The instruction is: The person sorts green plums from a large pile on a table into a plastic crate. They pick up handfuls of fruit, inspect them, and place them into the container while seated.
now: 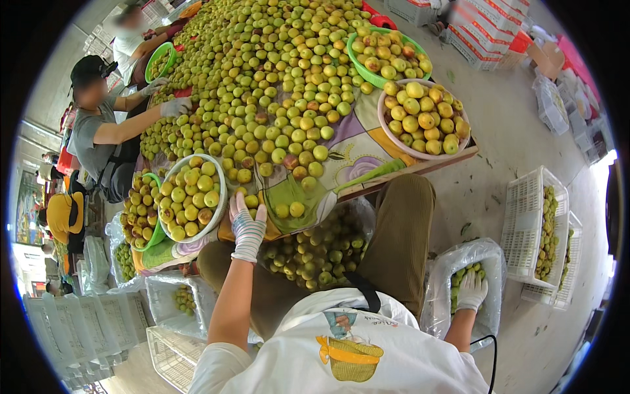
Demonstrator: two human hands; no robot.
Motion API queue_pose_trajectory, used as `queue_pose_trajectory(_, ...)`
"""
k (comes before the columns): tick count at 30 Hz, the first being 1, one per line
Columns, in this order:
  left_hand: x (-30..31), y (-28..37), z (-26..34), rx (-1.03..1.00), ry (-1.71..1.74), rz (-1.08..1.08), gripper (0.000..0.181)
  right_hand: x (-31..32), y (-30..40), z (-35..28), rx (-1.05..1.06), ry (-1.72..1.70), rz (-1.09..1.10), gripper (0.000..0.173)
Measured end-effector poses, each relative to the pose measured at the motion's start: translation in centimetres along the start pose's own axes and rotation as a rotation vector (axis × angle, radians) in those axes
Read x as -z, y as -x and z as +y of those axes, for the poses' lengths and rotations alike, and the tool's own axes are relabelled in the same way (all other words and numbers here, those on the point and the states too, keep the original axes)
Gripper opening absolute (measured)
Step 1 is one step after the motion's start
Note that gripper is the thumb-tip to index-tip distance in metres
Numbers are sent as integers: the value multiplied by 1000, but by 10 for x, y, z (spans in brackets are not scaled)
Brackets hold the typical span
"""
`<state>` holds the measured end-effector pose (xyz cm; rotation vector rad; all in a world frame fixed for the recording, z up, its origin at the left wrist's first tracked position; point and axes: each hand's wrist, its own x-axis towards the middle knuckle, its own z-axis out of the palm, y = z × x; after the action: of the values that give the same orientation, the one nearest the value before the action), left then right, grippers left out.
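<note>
My left hand [247, 230], in a striped knit glove, rests at the near edge of the cloth-covered table [354, 170]. Its fingers and thumb are spread around a few yellow-green, jujube-like fruits [251, 201]; whether it grips one is unclear. Just left of it stands a white basket [224, 197] heaped with the same fruit. Down at my right side, my right hand [471, 289], in a pale glove, lies back up on green fruits inside a plastic-lined crate [492, 256]. Its palm is hidden, so I cannot see whether it holds anything.
A large fruit pile [266, 74] covers the table's far part. A pink basket [381, 115] and a green basket [352, 49], both full, stand at right. Fruit fills a container [315, 256] between my knees. White crates [524, 221] stand right. A gloved co-worker [93, 133] reaches in from the left.
</note>
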<state>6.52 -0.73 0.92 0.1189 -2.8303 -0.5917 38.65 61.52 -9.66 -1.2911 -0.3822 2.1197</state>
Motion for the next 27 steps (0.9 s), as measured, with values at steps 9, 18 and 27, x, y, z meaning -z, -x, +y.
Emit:
queue_pose_trajectory(9,14,-54,40,-231,231,-27,60,-315,148,94,239,574,-941,58)
queue_pose_trajectory(18,-19,-124,25,-407,361,174,50,-526,170,270,69,951,-1285,53)
queue_pose_trajectory(27,16,-128,55,-398,453,88,54,-718,139,412,851,1498,-1396,41)
